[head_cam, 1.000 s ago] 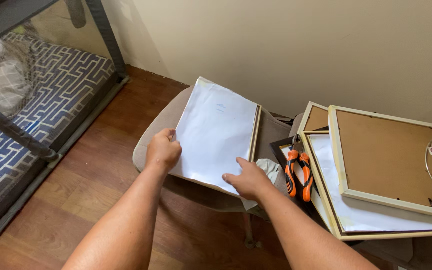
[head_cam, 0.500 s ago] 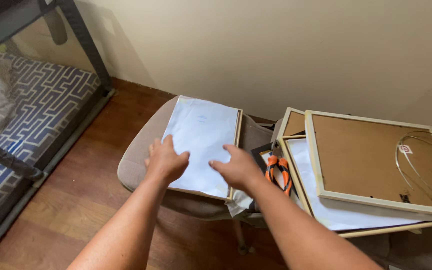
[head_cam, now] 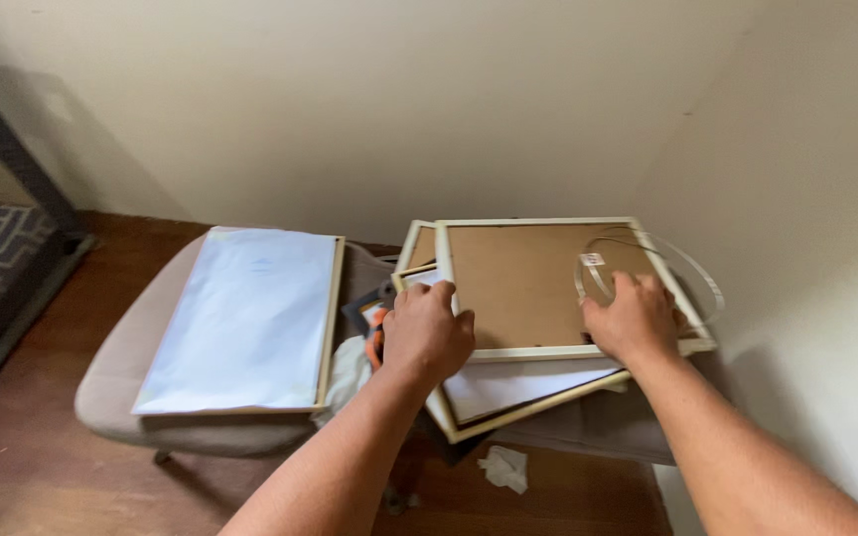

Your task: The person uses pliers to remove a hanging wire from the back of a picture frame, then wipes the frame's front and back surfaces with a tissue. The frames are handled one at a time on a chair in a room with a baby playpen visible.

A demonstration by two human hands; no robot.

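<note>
Frame, cardboard back facing up, long axis running left-right; I'm gripping its near corners, left hand and right hand both curled on it, right of the paper-covered frame.

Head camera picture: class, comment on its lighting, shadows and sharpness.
Head view: soft, even light with no glare; a dim shadow falls on the wall at right; the left hand and right hand on the top picture frame look slightly soft, and the wide lens bends the edges.
</note>
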